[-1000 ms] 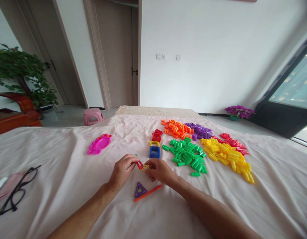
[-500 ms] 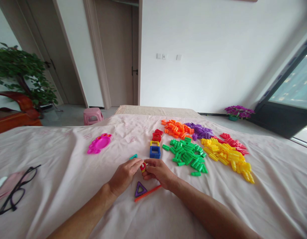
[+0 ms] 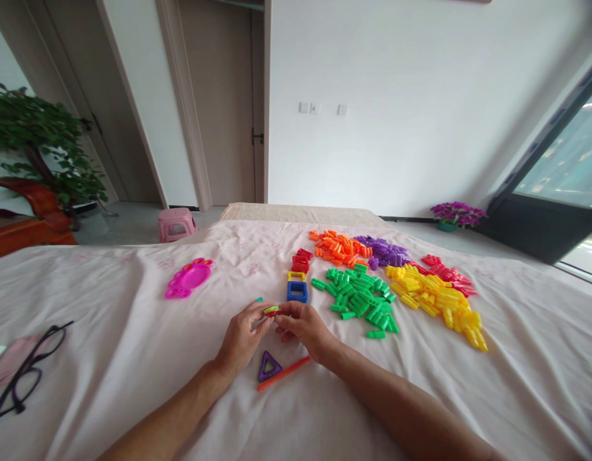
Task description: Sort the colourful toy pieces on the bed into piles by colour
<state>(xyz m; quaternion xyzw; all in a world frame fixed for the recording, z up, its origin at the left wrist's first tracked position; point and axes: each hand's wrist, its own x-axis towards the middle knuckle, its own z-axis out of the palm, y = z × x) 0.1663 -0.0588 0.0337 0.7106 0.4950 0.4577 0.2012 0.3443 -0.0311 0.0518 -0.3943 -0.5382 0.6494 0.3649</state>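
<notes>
Between the fingertips of both hands is a small red and green piece (image 3: pixel 272 310). My left hand (image 3: pixel 244 330) pinches its left side, and my right hand (image 3: pixel 306 328) grips the right side. Just beyond the left fingers a bit of a teal piece (image 3: pixel 259 299) shows; the rest is hidden. Nearer to me lie a purple triangle (image 3: pixel 269 367) and an orange stick (image 3: pixel 283 374). Past the hands, a blue square frame (image 3: pixel 297 292), a yellow frame (image 3: pixel 296 276) and red frames (image 3: pixel 301 261) form a column on the cloth.
Right of the column lie piles of green (image 3: pixel 360 294), orange (image 3: pixel 338 248), purple (image 3: pixel 383 250), yellow (image 3: pixel 434 298) and red pieces (image 3: pixel 447 275). A magenta tray (image 3: pixel 192 278) and black glasses (image 3: pixel 29 371) rest on the left of the cloth (image 3: pixel 146 339).
The small piece has turned between my fingers and now shows green along its top. My left hand has shifted slightly left and down, covering more of the teal piece.
</notes>
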